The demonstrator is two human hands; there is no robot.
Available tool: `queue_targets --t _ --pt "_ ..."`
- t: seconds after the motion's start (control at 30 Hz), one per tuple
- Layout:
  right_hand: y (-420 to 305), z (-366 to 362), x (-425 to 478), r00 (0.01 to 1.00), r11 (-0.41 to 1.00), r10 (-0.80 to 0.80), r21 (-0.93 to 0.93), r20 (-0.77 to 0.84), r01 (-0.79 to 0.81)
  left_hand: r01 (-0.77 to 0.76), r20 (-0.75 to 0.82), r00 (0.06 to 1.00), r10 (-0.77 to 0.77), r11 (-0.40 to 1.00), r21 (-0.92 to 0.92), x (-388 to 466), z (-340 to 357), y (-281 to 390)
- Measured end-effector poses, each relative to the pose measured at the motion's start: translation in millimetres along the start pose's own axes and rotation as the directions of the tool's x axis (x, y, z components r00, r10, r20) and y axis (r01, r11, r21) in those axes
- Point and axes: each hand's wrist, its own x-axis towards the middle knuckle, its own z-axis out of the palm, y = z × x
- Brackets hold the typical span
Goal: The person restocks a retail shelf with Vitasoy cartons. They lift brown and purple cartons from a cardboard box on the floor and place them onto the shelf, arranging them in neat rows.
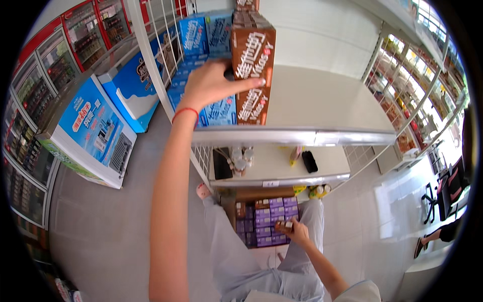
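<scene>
My left hand [217,81], with a red string at its wrist, reaches up to the shelf, its thumb across the front of a brown Vitasoy carton [252,53] and its other fingers hidden behind. That carton stands on another brown one, in a row running back. Blue Vitasoy cartons [220,111] stand to the left. Down between my knees, my right hand [299,232] holds a small brown carton [283,226] over an open cardboard box packed with purple cartons [263,222] and a few brown ones.
The metal shelf edge [294,136] crosses below the cartons. On the lower shelf are jars [241,156], a black tray [309,161] and a small packet. White wire side panels frame the rack. Chest freezers [94,124] stand left; another person's leg [432,237] shows at right.
</scene>
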Motion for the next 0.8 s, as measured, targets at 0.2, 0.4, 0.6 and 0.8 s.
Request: queue_targets --t 0.2,0.4,0.6,0.8 --pt "-76 -103 -3 0.918 0.934 -0.279 0.143 -0.282 0.328 0.018 0.027 0.999 -0.018 1.0 0.015 -3 -9 2" --pt "-185 -278 43 0.476 0.618 -0.462 0.113 -0.748 0.778 -0.028 -0.023 0.999 0.029 0.999 0.045 -2 3 -3" --pt "-351 -400 139 0.081 0.434 -0.634 -0.267 -0.769 0.861 -0.035 -0.045 0.998 0.036 0.999 0.019 -6 -7 -4" --pt "-416 -434 241 0.182 0.555 -0.741 -0.438 -0.646 0.707 -0.093 -0.137 0.986 0.095 0.995 0.019 -5 4 -3"
